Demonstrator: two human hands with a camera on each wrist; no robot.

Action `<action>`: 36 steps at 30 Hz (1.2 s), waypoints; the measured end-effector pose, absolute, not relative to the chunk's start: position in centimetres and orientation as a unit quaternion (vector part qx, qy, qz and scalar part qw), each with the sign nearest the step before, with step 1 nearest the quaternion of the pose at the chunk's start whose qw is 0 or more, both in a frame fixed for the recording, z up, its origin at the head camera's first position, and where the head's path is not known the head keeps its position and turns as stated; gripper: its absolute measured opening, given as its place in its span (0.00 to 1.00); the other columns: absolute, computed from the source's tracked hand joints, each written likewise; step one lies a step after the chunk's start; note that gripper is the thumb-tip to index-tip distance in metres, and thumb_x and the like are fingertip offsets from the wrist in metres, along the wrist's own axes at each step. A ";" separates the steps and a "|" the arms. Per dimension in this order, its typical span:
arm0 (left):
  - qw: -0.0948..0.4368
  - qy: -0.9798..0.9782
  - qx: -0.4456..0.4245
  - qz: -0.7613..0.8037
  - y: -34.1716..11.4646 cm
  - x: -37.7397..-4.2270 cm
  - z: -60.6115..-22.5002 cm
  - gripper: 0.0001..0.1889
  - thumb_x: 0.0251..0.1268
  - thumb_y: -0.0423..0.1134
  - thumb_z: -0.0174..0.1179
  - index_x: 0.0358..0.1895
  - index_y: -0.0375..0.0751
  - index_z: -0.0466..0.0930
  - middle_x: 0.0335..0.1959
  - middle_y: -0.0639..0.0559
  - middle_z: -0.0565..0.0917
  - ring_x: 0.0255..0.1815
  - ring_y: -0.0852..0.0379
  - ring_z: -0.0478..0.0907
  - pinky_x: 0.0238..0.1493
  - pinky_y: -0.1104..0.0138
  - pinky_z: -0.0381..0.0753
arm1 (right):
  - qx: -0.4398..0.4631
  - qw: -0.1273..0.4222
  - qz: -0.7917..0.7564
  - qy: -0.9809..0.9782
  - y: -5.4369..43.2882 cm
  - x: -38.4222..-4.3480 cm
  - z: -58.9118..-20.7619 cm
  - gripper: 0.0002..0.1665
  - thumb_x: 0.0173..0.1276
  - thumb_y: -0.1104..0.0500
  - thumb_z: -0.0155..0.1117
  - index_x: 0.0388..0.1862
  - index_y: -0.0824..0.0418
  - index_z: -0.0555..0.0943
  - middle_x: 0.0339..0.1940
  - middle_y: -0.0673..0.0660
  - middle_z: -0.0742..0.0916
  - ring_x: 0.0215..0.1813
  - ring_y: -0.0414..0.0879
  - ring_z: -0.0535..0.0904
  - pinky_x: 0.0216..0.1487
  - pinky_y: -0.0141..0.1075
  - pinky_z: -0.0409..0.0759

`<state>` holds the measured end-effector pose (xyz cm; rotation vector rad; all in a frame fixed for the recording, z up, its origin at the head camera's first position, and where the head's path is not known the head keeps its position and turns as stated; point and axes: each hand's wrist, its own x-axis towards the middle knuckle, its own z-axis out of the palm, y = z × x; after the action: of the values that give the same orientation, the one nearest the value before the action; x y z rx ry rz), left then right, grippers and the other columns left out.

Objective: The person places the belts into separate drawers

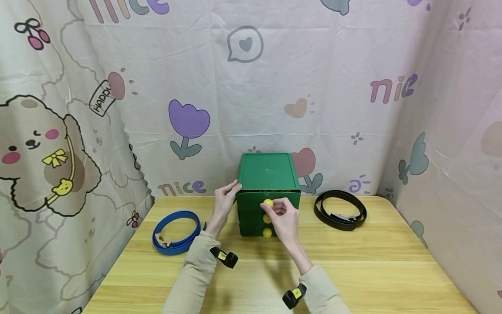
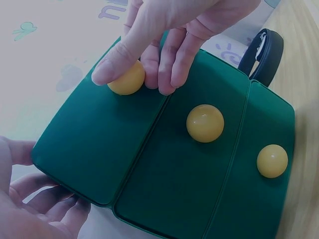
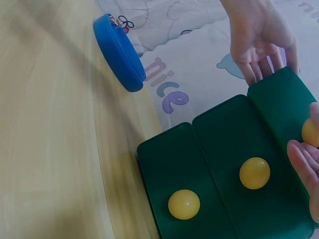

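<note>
A small green drawer cabinet (image 1: 268,171) with three drawers stands on the table, a round yellow knob on each front. My right hand (image 1: 285,218) pinches the top knob (image 2: 128,80) between thumb and fingers. The top drawer front (image 3: 281,99) sits slightly forward of the ones below, and a thin dark gap shows under the cabinet's top edge. My left hand (image 1: 224,203) rests against the cabinet's upper left corner, fingers extended along its side. The middle knob (image 2: 205,123) and bottom knob (image 2: 272,161) are untouched.
On the wooden table (image 1: 372,270), a coiled blue belt (image 1: 176,248) lies left of the cabinet and a coiled black belt (image 1: 340,224) lies to its right. A printed curtain (image 1: 251,96) hangs behind and along both sides.
</note>
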<state>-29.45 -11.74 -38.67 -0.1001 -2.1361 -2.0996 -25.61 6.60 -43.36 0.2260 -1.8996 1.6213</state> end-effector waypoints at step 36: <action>0.081 -0.713 -0.034 -0.696 -11.6 -29.4 -38.7 0.24 0.73 0.41 0.58 0.67 0.33 0.75 0.73 0.44 0.72 0.77 0.45 0.65 0.73 0.50 0.69 | 0.050 0.309 0.610 -0.728 6.2 -26.4 -43.1 0.17 0.53 0.61 0.81 0.35 0.69 0.83 0.26 0.65 0.89 0.26 0.48 0.84 0.28 0.19 0.75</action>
<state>-29.44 -11.64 -38.68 -0.1018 -2.1301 -2.0801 -26.44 6.20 -43.05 0.1315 -1.9234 1.6121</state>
